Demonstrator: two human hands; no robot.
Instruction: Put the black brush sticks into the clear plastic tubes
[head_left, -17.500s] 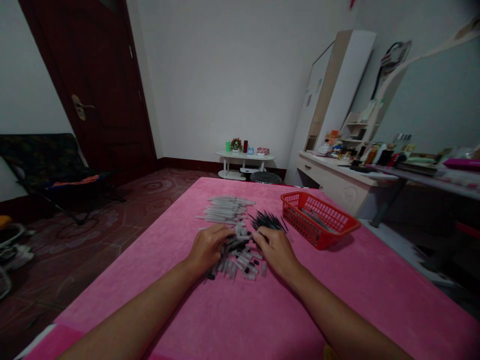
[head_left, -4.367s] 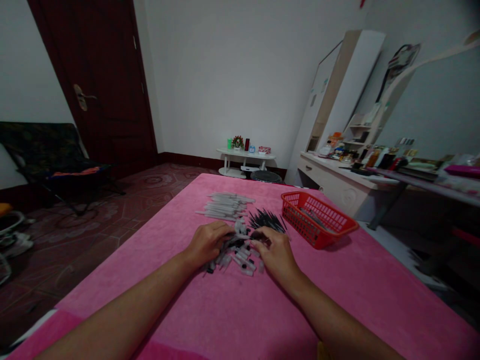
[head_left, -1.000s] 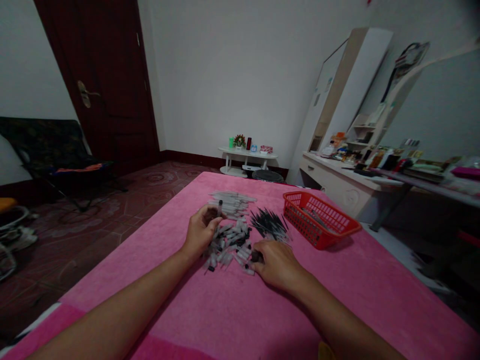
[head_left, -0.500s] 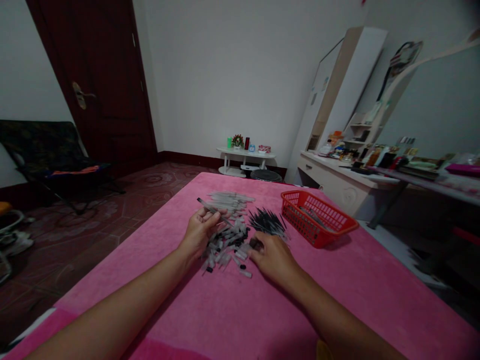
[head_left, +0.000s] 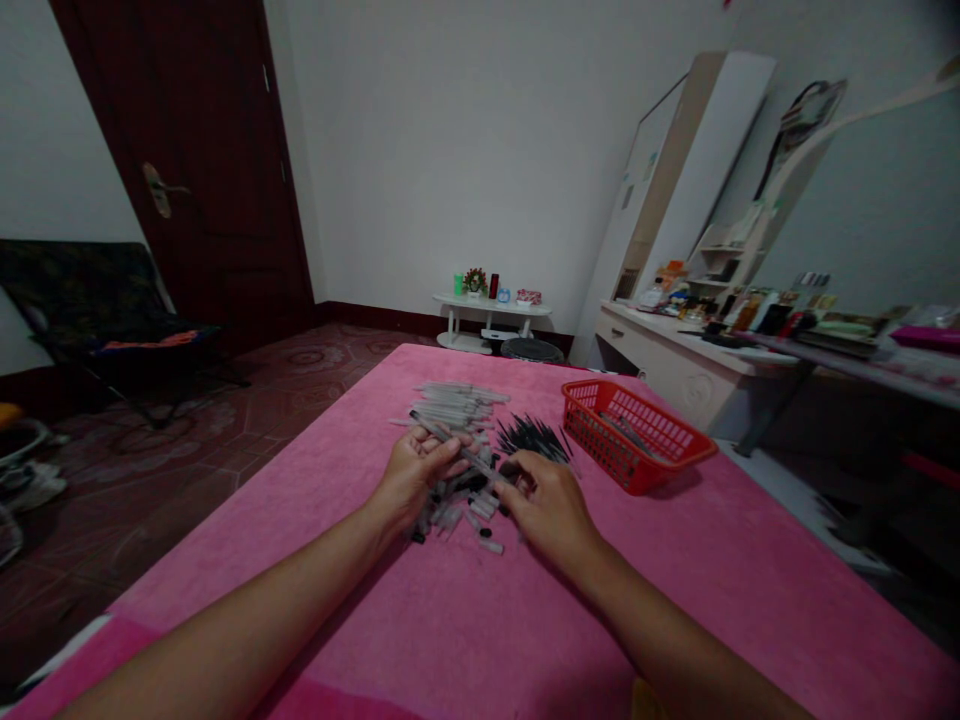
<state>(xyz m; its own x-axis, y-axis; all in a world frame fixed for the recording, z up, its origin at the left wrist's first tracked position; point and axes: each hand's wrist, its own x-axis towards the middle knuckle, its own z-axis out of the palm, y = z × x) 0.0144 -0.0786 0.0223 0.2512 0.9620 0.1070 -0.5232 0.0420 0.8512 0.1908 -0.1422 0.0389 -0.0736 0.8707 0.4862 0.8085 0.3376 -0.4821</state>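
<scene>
My left hand (head_left: 426, 468) is closed around the middle of a clear-barrelled pen (head_left: 474, 457) with a dark far end. The pen slants down to the right, across to my right hand (head_left: 551, 500). Pinched at the pen's right end, the right fingers close on a small pen cap, mostly hidden by them. Under and between the hands lies a loose pile of clear and black pen caps (head_left: 484, 507). Behind the left hand is a stack of clear pen barrels (head_left: 457, 402). Just beyond the right hand is a bunch of dark-tipped pen refills (head_left: 534, 438).
A red plastic basket (head_left: 637, 455) with several pens inside stands right of the refills. Everything rests on a pink cloth (head_left: 480, 620) over the table. A white dressing table (head_left: 675, 360) is at the right, a folding chair (head_left: 97, 300) at the left.
My left hand has moved slightly right with the pen. My right hand has risen from the pile's right edge, and its fingers now meet the pen's right end.
</scene>
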